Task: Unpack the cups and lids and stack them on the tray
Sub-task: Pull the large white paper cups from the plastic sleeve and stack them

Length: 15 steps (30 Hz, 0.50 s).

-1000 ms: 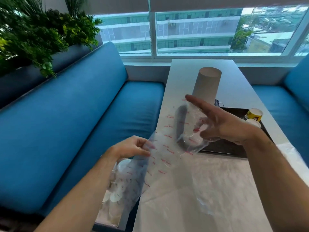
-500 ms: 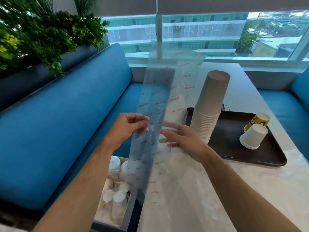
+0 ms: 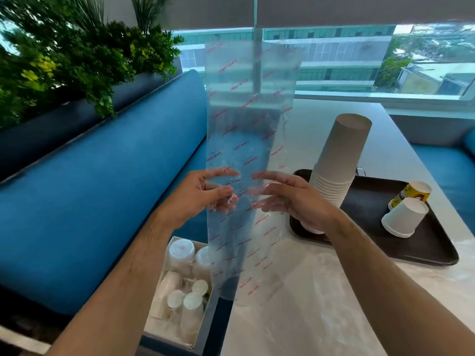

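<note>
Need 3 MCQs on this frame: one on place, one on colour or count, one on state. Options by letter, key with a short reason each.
1. Where does the tall stack of cups stand?
A. on the sofa
B. at the left end of the dark tray
C. in the box on the seat

2. What colour is the print on the clear plastic sleeve?
A. red
B. green
C. black

3. What state is the sleeve in?
A. full of cups
B. crumpled on the table
C. empty and held upright

Key: 1 B, its base sits on the tray's left end. 2 A, the repeated lettering is red. 3 C, the left hand and right hand pinch it near its middle, and the window shows through it.
</note>
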Each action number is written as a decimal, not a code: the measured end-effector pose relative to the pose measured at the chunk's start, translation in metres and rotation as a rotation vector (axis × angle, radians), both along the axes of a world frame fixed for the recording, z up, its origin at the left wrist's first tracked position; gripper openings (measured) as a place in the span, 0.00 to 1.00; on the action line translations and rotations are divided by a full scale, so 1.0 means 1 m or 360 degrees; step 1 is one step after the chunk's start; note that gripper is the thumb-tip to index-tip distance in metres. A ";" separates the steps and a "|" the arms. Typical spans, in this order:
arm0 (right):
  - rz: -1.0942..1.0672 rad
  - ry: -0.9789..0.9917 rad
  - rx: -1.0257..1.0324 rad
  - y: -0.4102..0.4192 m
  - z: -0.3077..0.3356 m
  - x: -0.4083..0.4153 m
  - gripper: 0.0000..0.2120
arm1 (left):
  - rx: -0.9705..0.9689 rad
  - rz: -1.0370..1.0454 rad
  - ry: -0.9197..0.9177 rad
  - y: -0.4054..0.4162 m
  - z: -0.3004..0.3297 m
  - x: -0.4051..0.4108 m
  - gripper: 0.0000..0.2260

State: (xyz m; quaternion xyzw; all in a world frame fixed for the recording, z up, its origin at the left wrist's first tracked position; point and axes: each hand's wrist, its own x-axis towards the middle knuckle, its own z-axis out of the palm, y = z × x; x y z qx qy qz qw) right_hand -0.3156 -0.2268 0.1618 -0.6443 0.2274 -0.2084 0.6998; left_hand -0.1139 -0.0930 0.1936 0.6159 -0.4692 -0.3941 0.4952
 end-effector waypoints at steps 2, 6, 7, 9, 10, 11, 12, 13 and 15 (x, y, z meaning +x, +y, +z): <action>0.0015 0.0074 -0.0211 -0.001 0.002 -0.001 0.16 | -0.0025 0.0048 0.0009 0.000 0.001 0.000 0.13; -0.0069 0.0051 -0.0378 -0.002 0.003 -0.001 0.13 | -0.0074 0.0060 0.0009 0.001 0.003 0.001 0.09; -0.0072 0.0037 -0.0369 -0.003 0.004 -0.001 0.13 | -0.0091 0.0063 0.0005 0.001 0.004 0.001 0.09; -0.0039 0.0009 -0.0318 -0.005 0.006 -0.004 0.13 | -0.0117 0.0064 0.0014 0.001 0.005 0.003 0.08; -0.0028 -0.0006 -0.0278 -0.005 0.007 -0.005 0.14 | -0.0130 0.0061 0.0021 0.001 0.006 0.004 0.08; -0.0011 -0.0036 -0.0249 -0.005 0.007 -0.006 0.13 | -0.0147 0.0055 0.0022 0.001 0.006 0.006 0.09; -0.0001 -0.0075 -0.0235 -0.005 0.008 -0.007 0.13 | -0.0166 0.0037 0.0026 0.001 0.006 0.007 0.11; 0.0045 -0.0158 -0.0214 -0.005 0.011 -0.006 0.11 | -0.0186 0.0016 0.0021 0.001 0.006 0.008 0.14; 0.0098 -0.0354 -0.0199 -0.003 0.016 -0.008 0.17 | -0.0213 -0.0022 -0.0006 0.001 0.008 0.008 0.19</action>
